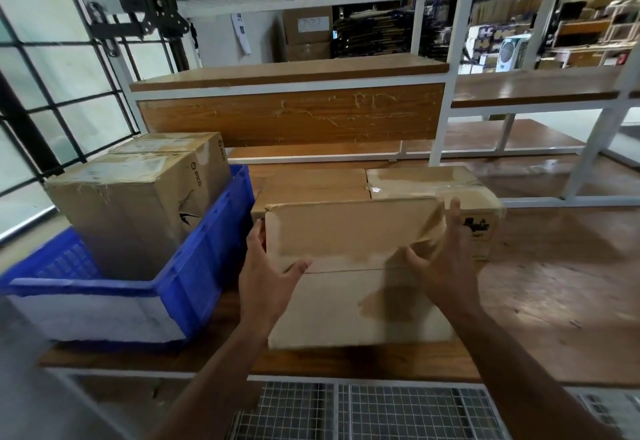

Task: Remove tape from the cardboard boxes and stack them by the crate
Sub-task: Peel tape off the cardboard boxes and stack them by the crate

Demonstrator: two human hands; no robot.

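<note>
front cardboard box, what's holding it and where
The left hand rests open against the plain brown cardboard box at its left edge; the right hand pinches the peeling tape near its right edge.

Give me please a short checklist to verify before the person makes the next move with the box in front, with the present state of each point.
1. Left hand steadies the front box at its left edge: ok, fingers lie against it.
2. Right hand has hold of the tape: ok, fingers curl on a lifted, wrinkled strip at the box's right edge.
3. Tape fully off the front box: not ok, the strip is still attached.
4. Boxes behind cleared of tape: not ok, glossy tape shows on top.
5. Free spot beside the blue crate for stacking: cannot tell.
</note>
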